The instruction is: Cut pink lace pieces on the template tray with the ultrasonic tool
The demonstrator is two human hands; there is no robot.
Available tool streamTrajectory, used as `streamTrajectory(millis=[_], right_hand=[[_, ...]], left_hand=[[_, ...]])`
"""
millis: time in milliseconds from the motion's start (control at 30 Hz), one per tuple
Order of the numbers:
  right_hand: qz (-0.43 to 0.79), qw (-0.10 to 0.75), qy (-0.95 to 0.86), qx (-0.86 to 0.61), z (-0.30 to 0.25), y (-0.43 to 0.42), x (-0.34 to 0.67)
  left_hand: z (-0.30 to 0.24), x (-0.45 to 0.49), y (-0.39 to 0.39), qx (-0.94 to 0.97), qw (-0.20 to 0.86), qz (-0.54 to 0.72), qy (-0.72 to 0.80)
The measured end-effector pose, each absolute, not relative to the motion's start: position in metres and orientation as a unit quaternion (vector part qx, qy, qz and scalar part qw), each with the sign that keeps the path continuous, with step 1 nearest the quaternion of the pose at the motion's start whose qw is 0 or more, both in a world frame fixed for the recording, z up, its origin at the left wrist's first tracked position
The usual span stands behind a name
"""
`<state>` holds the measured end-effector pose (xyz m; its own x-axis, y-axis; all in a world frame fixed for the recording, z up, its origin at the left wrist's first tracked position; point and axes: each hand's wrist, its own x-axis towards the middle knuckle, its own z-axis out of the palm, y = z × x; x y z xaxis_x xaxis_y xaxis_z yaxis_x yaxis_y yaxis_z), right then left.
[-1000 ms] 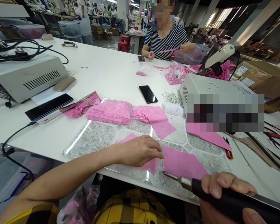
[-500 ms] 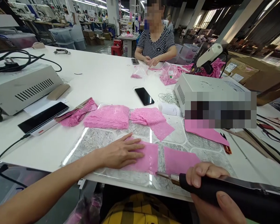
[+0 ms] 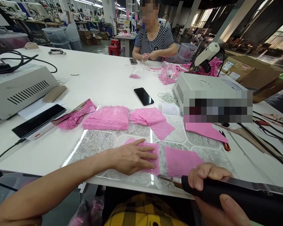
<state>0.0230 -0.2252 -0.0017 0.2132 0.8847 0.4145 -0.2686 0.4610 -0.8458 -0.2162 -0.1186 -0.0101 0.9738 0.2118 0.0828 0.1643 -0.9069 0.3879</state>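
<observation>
My left hand (image 3: pixel 132 157) lies flat on a pink fabric piece (image 3: pixel 155 147), fingers spread and stretched toward its right edge. The hand hides much of that piece. My right hand (image 3: pixel 214 182) is wrapped round a black handheld tool with a narrow metal tip (image 3: pixel 166 178), which looks like a handheld ultrasonic welder. Its tip is by the lower right corner of the fabric under my left hand; whether it touches cannot be made out. A second pink fabric piece (image 3: pixel 182 160) lies to the right, just beyond the tool, with a narrow gap between the two.
A clear patterned mat (image 3: pixel 96 141) covers the table's front. Behind my hands are a stack of pink lace pieces (image 3: pixel 106 117), a looser pink pile (image 3: pixel 153 121) and a phone (image 3: pixel 143 96). Grey machine boxes (image 3: pixel 209 84) flank the table. A person (image 3: pixel 154 45) sits opposite.
My left hand has slid right along the pink fabric, nearer its right edge. The tool stays almost still. The person opposite has raised their hands with a pink strand.
</observation>
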Motion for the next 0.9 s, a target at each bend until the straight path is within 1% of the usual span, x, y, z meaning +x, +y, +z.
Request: streamTrajectory(millis=[333,700,900], right_hand=[[0.431,0.696,-0.482,-0.313,-0.003,-0.229,0.025],[0.443,0.708,-0.454,-0.311,0.0,-0.228,0.02],[0.443,0.706,-0.454,-0.315,-0.002,-0.229,0.022]], left_hand=[[-0.016,-0.219,-0.104,0.977,0.2,0.038,0.063],[-0.007,-0.222,-0.094,0.972,0.226,-0.016,0.058],[-0.009,-0.22,-0.097,0.973,0.223,0.023,0.046]])
